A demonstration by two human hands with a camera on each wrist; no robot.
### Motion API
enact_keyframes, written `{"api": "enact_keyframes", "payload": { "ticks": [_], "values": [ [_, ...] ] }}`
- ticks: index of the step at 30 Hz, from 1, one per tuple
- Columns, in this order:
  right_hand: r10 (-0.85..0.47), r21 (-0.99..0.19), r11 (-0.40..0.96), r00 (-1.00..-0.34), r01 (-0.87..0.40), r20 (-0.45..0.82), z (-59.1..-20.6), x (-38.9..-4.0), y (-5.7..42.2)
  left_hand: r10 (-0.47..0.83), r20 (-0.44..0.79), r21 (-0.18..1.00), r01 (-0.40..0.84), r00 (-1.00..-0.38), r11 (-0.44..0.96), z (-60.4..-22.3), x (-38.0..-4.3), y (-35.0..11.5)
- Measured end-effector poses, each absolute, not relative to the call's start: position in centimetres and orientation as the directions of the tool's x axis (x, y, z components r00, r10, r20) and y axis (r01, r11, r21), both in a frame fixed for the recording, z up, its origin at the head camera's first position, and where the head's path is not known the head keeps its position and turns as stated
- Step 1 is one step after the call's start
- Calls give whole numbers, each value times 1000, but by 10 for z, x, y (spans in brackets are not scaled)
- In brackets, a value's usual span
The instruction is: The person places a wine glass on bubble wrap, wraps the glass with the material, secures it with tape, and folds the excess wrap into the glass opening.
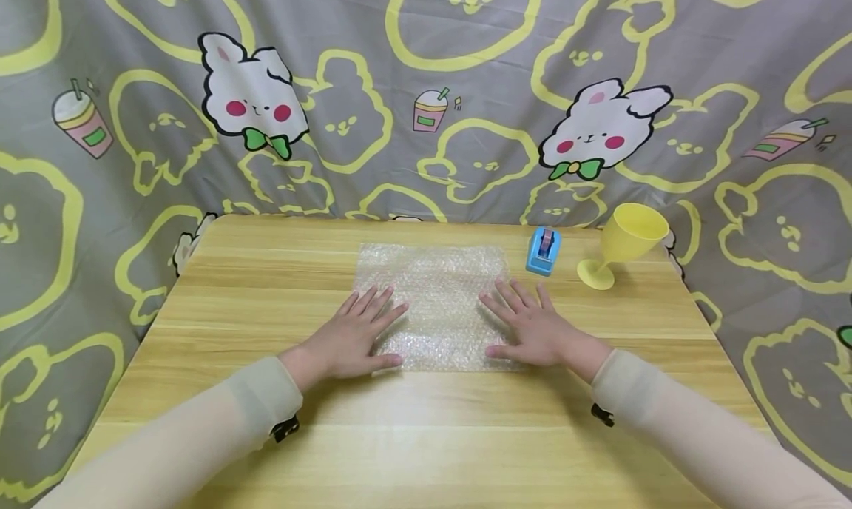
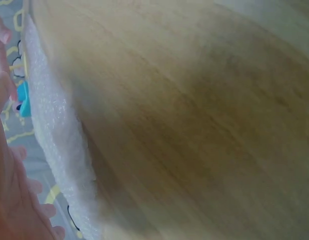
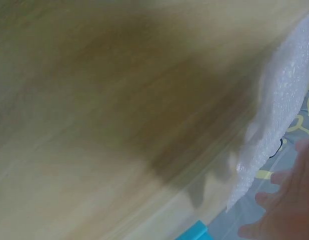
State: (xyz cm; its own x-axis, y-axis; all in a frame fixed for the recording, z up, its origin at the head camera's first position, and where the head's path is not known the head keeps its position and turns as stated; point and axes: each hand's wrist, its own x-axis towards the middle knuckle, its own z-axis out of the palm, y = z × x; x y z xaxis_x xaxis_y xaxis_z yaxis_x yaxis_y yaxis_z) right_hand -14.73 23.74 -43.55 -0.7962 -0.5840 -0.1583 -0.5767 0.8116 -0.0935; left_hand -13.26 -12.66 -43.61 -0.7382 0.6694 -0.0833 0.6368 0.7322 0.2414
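Note:
A clear sheet of bubble wrap (image 1: pixel 442 309) lies flat on the wooden table (image 1: pixel 426 442), in front of the person. Over its left edge the left hand (image 1: pixel 349 339) is spread, palm down, fingers straight and thumb pointing inward. The right hand (image 1: pixel 535 333) mirrors it over the right edge, fingers spread. Neither hand grips anything. In the left wrist view the wrap (image 2: pixel 57 115) runs beside the palm, and in the right wrist view its edge (image 3: pixel 274 110) lies by the fingertips, with curtain showing between.
A blue tape dispenser (image 1: pixel 543 251) holding a roll stands at the back, right of the wrap. Further right a yellow plastic goblet (image 1: pixel 632 234) stands upright near the table's back corner. A grey curtain with cartoon figures (image 1: pixel 479 87) hangs behind the table and along both sides.

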Motion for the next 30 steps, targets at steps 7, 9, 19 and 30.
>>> {"api": "enact_keyframes", "payload": {
  "ticks": [7,9,19,30],
  "values": [
    [-602,-126,798,-781,-589,-163,-443,-145,235,661,-91,242,628,-745,740,-441,-133,-127],
    [-605,-154,796,-777,-585,-175,-443,-144,234,664,-90,243,630,-743,738,-442,-133,-127],
    [-604,-205,796,-770,-569,-206,-448,-144,231,662,-109,293,612,-742,734,-448,-131,-132],
    [-594,-220,799,-793,-560,-139,-456,-146,229,693,-68,270,655,-718,706,-451,-136,-132]
  ]
}}
